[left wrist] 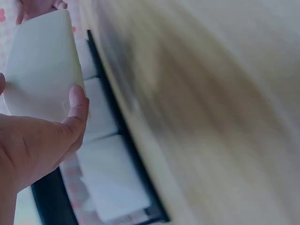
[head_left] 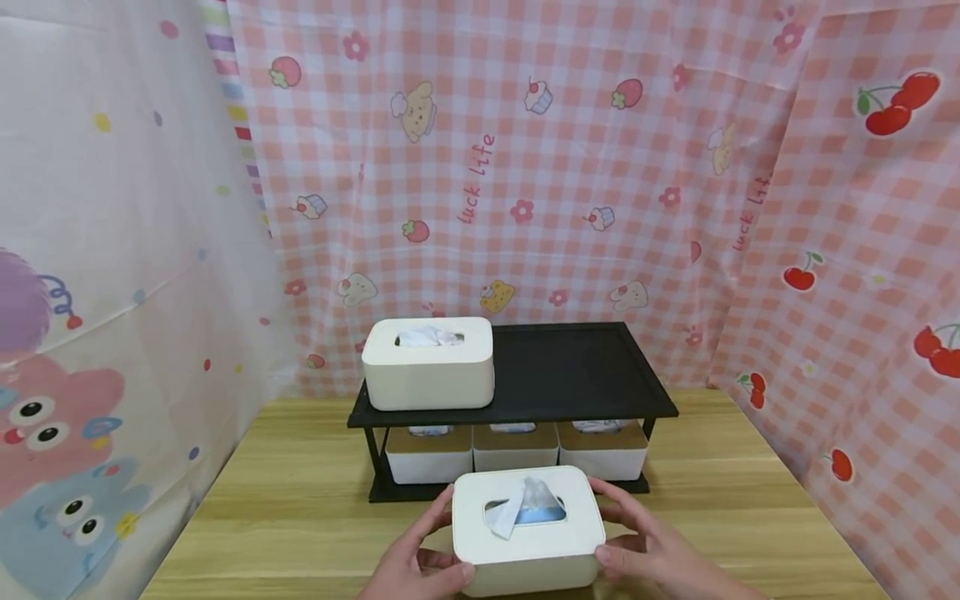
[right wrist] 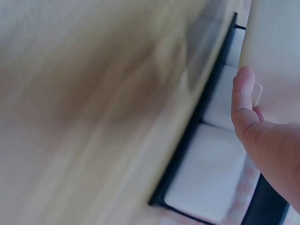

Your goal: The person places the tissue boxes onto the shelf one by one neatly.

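Note:
Both hands grip a white tissue box (head_left: 525, 575) by its two short ends, in front of a black two-tier rack (head_left: 577, 367). The left hand (head_left: 423, 558) has its thumb at the front left corner and fingers along the left end. On the opposite end, the right hand (head_left: 648, 542) holds with thumb in front and fingers behind. A crumpled tissue (head_left: 517, 504) pokes through the oval slot in the lid. In the left wrist view, the left hand (left wrist: 42, 145) clasps the box (left wrist: 44, 65); the right wrist view shows the right hand (right wrist: 267, 126) on its other end.
A similar white tissue box (head_left: 429, 383) stands on the left of the rack's top. Three white boxes with brown tops (head_left: 516, 450) sit side by side on its lower tier. Wood-grain table (head_left: 285, 517) lies below; a pink checked curtain (head_left: 517, 167) hangs behind.

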